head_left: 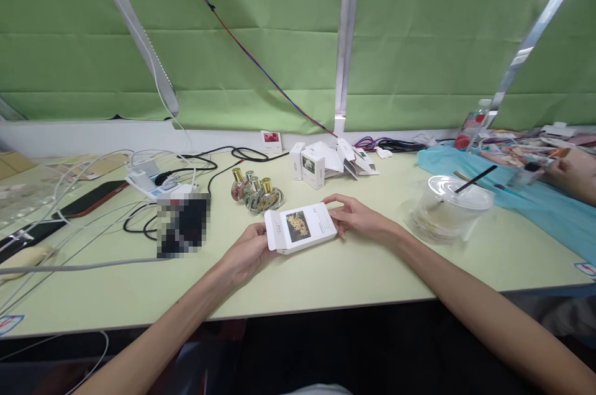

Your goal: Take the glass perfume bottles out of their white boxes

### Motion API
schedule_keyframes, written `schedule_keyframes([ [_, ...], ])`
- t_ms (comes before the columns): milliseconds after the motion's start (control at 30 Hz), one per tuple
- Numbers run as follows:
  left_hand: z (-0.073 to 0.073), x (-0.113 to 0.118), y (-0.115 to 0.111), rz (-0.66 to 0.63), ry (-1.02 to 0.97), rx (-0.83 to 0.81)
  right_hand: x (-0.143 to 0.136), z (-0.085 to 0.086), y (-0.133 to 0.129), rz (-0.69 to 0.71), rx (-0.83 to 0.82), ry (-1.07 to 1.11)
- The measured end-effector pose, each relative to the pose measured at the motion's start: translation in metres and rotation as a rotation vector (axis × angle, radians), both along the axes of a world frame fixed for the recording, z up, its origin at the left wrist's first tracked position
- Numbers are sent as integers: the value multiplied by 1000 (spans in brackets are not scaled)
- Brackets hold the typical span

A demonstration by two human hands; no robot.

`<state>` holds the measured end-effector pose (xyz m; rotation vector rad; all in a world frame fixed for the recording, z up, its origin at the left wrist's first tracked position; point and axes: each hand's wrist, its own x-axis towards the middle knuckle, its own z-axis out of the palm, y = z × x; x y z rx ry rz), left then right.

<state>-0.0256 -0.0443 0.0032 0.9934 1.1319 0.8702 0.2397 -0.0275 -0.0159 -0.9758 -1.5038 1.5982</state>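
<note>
A small white carton (pixel 316 225) with a picture of yellow flowers is held between my two hands, just above the table. Its flap end sticks out on the left. My left hand (pixel 249 252) grips that left end, with the fingers partly hidden beneath it. At the right end, my right hand (pixel 356 216) has its fingers closed on the carton's edge. Behind the carton stand several small glass perfume bottles (pixel 255 193) with gold and silver caps. Further back are a white box (pixel 313 168) with a flower picture and several flattened white cartons (pixel 356 159).
A lidded plastic cup (pixel 449 208) with a black straw stands at right, near a blue cloth (pixel 531 208). Another person's hand (pixel 575 170) is at the far right. Cables and a power strip (pixel 158 184) spread over the left side, beside a dark phone (pixel 93 199).
</note>
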Motion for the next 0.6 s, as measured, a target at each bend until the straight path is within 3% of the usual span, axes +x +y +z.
schedule_keyframes([
  [367, 9, 6, -4, 35, 14, -29, 8, -2, 2, 80, -93, 142],
  [600, 5, 5, -2, 22, 10, -32, 8, -3, 3, 87, -94, 151],
])
